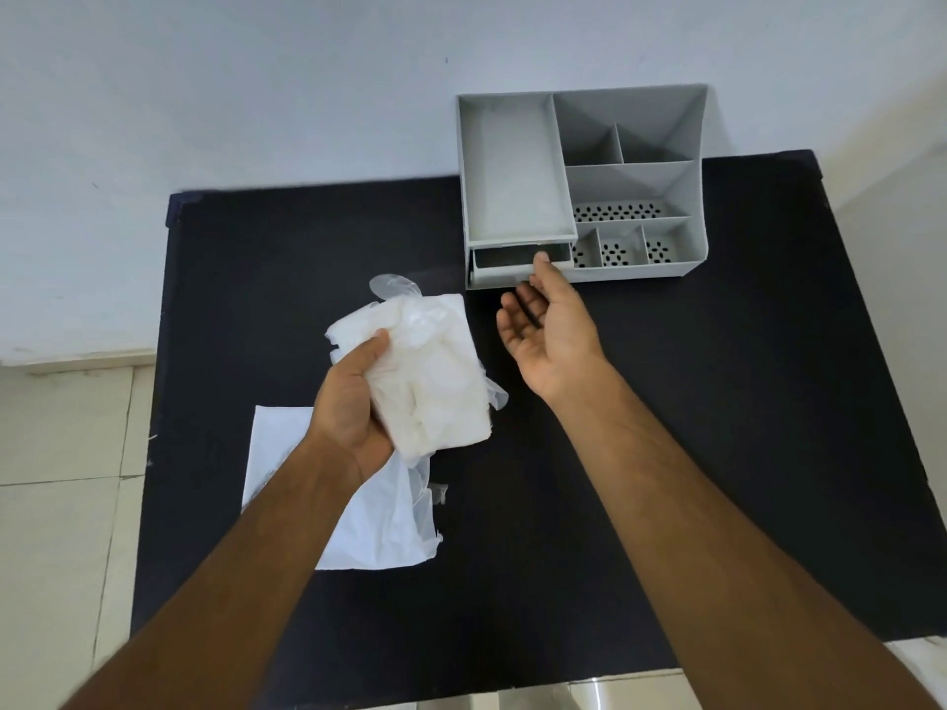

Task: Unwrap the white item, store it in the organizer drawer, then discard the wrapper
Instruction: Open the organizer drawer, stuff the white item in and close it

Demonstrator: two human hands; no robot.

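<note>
Surface: a black table (666,453) is standing against a pale wall (256,94), with tiled floor showing at the left.
Organizer: a grey organizer (666,146) is sitting at the table's far edge, right of centre, its open compartments facing up.
Drawer: the organizer drawer (520,266) is sitting partly pulled out at the organizer's lower left front, its dark inside showing.
Left hand: the left hand (353,402) is gripping the white item (430,371), thumb lying across its upper face and fingers curled under it.
White item: it is being held above the table's middle, left of the drawer; its long axis is running from near right to far left, the far end pointing up and away toward the wall. Thin clear film is trailing off its far end and right edge.
Right hand: the right hand (548,330) is hanging open, palm up, fingers loosely curled, holding nothing, its thumb tip touching the drawer front.
Wrapper: a white wrapper (369,525) is lying flat on the table below the left hand.
</note>
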